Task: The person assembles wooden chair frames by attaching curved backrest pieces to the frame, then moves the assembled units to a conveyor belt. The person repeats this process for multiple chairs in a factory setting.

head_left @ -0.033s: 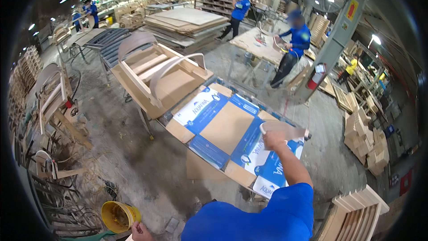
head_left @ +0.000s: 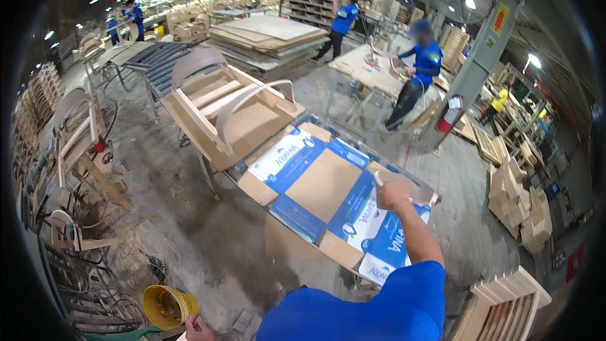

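Cardboard (head_left: 322, 186) is spread under and left of the right hand (head_left: 394, 196); farther left and beyond, a frame (head_left: 202, 121) is set. A bucket (head_left: 189, 306) is placed just left of the left hand (head_left: 199, 328).

Beneath the right hand (head_left: 395, 196) and the curved wooden piece (head_left: 421, 194) it grips, a flattened blue-and-white carton (head_left: 324, 186) covers part of the table (head_left: 238, 169), spreading mostly to the hand's left. Farther left and beyond, plain brown cardboard (head_left: 255, 131) lies on the same run, bearing a pale wooden frame (head_left: 196, 119) with curved parts, well apart from the hand.
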Motion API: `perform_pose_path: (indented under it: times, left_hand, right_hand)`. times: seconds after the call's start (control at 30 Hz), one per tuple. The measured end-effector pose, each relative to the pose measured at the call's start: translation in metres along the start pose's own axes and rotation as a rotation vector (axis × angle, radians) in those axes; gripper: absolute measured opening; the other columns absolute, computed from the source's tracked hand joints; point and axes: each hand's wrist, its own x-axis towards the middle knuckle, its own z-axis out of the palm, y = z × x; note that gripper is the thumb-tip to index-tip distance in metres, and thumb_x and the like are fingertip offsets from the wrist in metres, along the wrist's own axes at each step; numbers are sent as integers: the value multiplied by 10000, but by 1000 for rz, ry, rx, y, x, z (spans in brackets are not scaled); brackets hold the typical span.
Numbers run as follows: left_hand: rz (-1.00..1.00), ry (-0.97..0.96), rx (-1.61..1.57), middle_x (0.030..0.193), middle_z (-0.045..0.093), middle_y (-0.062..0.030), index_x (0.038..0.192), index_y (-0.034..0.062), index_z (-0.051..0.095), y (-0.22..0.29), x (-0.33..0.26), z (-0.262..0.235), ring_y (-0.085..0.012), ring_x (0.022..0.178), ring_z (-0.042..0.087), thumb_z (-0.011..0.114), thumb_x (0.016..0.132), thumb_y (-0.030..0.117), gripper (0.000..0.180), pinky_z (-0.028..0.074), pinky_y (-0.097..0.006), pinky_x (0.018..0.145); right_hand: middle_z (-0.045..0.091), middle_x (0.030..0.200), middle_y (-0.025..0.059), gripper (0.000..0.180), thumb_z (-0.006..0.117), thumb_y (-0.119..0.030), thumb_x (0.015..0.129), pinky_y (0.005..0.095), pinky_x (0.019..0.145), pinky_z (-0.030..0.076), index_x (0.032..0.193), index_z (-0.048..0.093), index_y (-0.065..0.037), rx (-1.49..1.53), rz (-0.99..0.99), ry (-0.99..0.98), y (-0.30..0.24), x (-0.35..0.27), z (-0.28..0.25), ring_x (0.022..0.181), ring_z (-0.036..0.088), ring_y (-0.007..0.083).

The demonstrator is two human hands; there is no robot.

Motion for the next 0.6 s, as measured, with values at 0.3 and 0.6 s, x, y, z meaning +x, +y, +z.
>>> perform_pose_path:
  times: [0.3,0.6]
  left_hand:
    - [-165,-107,-90,1131,727,-255,1208,-27,690,11,10,-16,-407,1050,686,650,1003,335,419,531,-448,947]
    - [71,-141,-369,1097,731,-158,1428,-6,531,46,40,55,-268,1013,717,852,826,332,761,568,-388,871]
  right_hand:
    - [711,788,115,323,701,-302,947,357,646,505,867,704,10,984,91,604,5,-55,-142,722,671,217]
    - [532,782,-93,180,731,-206,984,235,587,327,900,659,-63,1814,-638,146,-94,-88,-187,659,415,30]
